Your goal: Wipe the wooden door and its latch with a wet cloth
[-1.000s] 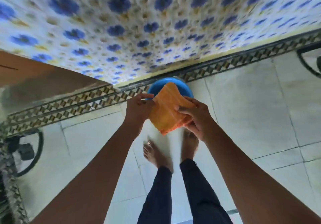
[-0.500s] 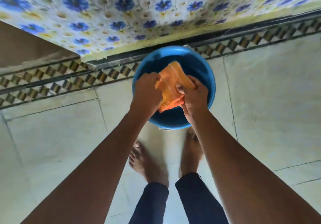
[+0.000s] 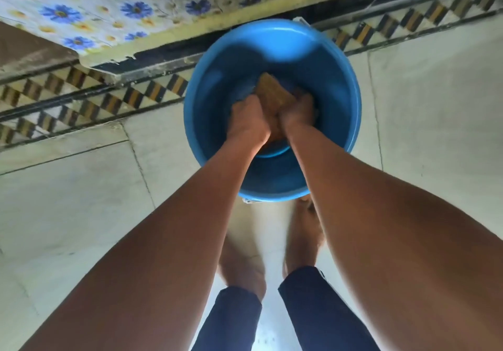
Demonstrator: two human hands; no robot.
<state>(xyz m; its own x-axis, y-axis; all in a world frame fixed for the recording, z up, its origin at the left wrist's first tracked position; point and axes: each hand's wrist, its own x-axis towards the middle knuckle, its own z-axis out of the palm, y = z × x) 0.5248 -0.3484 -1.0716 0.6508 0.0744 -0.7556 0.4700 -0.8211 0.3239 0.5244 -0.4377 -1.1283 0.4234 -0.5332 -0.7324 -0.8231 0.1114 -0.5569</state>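
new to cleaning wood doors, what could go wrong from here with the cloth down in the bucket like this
1. Both hands, left hand and right hand, press the orange cloth deep in the blue bucket; lifted unwrung, it would likely drip on the tiled floor by the bare feet, a slip risk.
2. A soaked cloth may overwet the wooden door.

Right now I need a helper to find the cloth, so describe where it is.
Look at the blue bucket on the pale floor tiles by the flowered wall. Inside it, the left hand and right hand press down together on the cloth. It is the only orange-brown thing among all that blue.
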